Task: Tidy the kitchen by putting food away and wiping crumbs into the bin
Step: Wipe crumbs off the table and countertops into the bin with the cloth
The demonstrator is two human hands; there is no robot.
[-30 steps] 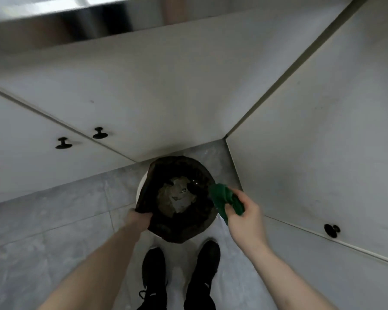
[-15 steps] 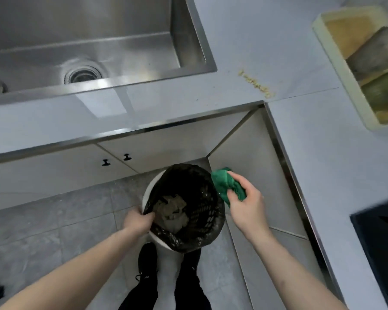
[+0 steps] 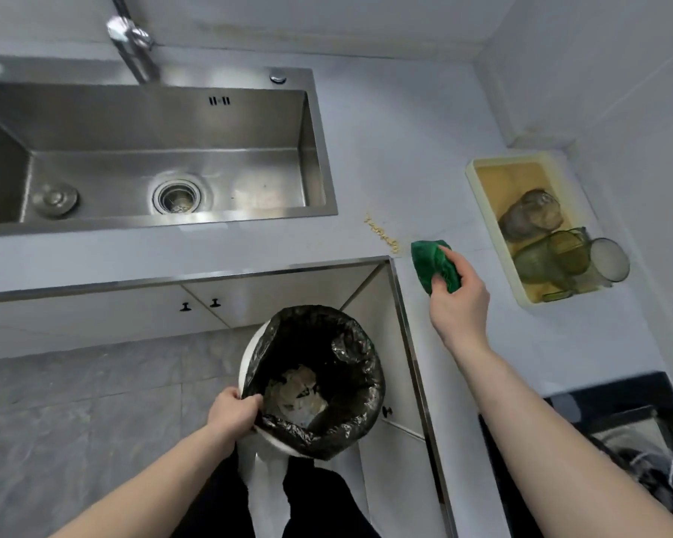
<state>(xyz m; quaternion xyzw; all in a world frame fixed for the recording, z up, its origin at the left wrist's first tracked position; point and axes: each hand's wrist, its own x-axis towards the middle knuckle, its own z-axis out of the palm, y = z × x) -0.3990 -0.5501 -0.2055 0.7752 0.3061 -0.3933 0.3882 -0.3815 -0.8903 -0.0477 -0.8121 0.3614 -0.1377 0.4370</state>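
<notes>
Wiping not yet done, by the look of it: crumbs (image 3: 383, 236) lying in one thin line on the counter (image 3: 366, 157), between the sink (image 3: 164, 149) and the cloth (image 3: 434, 266), near the counter's inner corner. Probably the last stretch of the job, with bin and cloth both brought to the crumbs. No loose food seen on the counter, so the putting-away part likely finished, though much of the kitchen out of view.

Left to right, counted:
- One steel sink with one tap (image 3: 133, 44), two drain fittings in its basins.
- Two small black knobs (image 3: 199, 304) on the cupboard doors under the counter, a third lower by the bin.
- One left hand (image 3: 232, 415), fingers curled over the bin's near rim, gripping liner and rim together.
- One white bin (image 3: 315, 382) lined with a black bag, held up off the floor, below the counter edge, some rubbish already inside.
- One line of crumbs.
- One green cloth, bunched, just beside the crumbs.
- One right hand (image 3: 459, 304), fingers and thumb clamped round the cloth.
- One pale tray (image 3: 478, 188) with glassware, far right; count of the glassware unclear.

Left to do: sweep crumbs over the edge into the bin.
</notes>
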